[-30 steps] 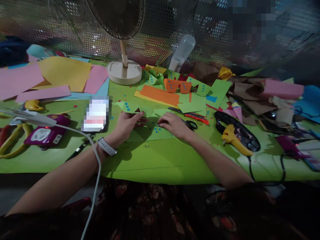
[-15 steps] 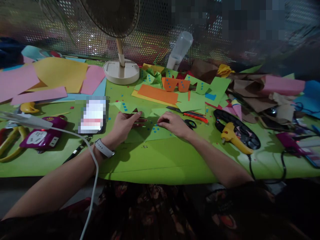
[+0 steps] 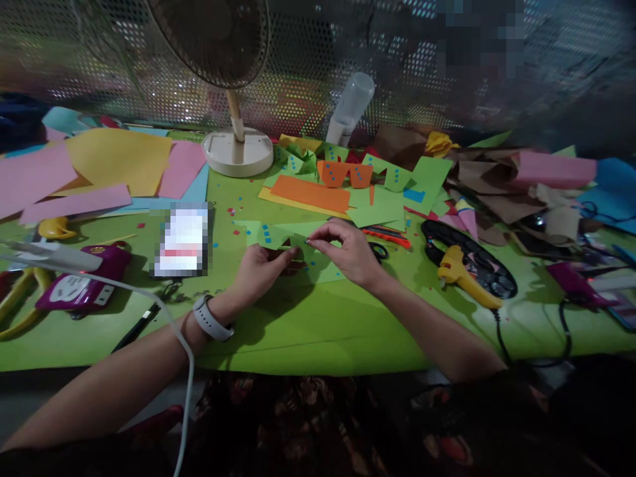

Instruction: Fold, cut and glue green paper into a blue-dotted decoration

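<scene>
My left hand (image 3: pixel 262 268), with a white watch at the wrist, grips the edge of a green paper piece (image 3: pixel 318 268) dotted with small blue squares, lying on the green table cover (image 3: pixel 318 324). A dark red scrap shows by its fingertips. My right hand (image 3: pixel 348 248) hovers just above the same paper. Its thumb and forefinger are pinched together on something too small to name. The two hands almost meet at their fingertips. Another green cut-out with blue squares (image 3: pixel 263 232) lies just behind the left hand.
Orange-handled scissors (image 3: pixel 387 237) lie right of my right hand; a yellow glue gun (image 3: pixel 460 275) rests on a black tray. A fan's base (image 3: pixel 237 151), a plastic bottle (image 3: pixel 350 109), orange paper (image 3: pixel 311 193), pink and yellow sheets (image 3: pixel 119 156), and a purple device (image 3: pixel 82 281) surround them.
My right hand has lifted off the green paper and pinched its fingers, moving toward the left hand. The left hand shifted slightly right and nearer. The view tilted a little.
</scene>
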The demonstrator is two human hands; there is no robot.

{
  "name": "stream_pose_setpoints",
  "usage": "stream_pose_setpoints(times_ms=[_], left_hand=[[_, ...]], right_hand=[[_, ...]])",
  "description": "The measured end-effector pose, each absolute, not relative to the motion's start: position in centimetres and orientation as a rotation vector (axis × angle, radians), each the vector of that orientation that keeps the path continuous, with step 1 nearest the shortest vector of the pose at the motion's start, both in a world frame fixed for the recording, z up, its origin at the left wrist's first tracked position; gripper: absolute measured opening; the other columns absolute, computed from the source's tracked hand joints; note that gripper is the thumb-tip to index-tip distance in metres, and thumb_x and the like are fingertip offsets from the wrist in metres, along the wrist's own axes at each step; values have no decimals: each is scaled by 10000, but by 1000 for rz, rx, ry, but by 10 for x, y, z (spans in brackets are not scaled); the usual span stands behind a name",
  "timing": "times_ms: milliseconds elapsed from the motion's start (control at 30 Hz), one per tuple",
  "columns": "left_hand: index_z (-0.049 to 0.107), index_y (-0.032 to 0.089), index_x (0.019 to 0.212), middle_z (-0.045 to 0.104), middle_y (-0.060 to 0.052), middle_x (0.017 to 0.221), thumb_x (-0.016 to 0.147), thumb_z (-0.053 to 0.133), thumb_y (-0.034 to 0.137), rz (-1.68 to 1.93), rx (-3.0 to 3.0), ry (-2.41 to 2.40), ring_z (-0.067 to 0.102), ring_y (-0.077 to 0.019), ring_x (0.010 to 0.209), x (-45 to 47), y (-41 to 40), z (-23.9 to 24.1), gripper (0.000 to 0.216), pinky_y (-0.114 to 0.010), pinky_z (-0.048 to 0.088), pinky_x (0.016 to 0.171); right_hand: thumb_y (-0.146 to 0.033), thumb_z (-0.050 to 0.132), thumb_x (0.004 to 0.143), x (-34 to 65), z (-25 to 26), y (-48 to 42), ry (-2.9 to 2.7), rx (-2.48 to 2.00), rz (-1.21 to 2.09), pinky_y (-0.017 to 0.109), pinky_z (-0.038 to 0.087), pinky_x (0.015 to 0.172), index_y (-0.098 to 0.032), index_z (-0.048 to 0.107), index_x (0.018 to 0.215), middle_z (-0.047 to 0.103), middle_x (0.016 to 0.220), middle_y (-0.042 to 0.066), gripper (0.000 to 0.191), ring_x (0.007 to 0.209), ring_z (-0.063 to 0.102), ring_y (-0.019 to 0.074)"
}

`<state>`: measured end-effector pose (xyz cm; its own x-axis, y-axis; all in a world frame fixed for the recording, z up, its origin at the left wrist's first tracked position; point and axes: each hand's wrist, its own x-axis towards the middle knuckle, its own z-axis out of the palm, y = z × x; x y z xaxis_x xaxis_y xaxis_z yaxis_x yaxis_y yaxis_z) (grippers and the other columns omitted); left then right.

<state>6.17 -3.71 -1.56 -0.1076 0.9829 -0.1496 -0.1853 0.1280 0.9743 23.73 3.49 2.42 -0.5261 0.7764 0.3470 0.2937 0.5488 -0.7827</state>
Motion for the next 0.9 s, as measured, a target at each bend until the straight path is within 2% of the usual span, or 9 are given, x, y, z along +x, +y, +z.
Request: stream_pose_setpoints(times_ms=[433,900], left_hand=[[742,165,956,777,-80,873,748,777,350,1262,982,1190,760,-239,763,63,-40,-16,281,-321,631,681],[733,149,950,777,-75,847,742,782,349,1263,950,1182,761,-234,745,64,-41,-11,293,-308,634,668]], right_hand=[[-219,659,883,232,21,31,-2099,-780,746,330,502,767,-204,690,831,676,836,27,62,818,621,176],[-217,632,918,233,16,32,-2186,-715,552,338,501,801,-212,697,902,678,901,46,67,885,619,192]])
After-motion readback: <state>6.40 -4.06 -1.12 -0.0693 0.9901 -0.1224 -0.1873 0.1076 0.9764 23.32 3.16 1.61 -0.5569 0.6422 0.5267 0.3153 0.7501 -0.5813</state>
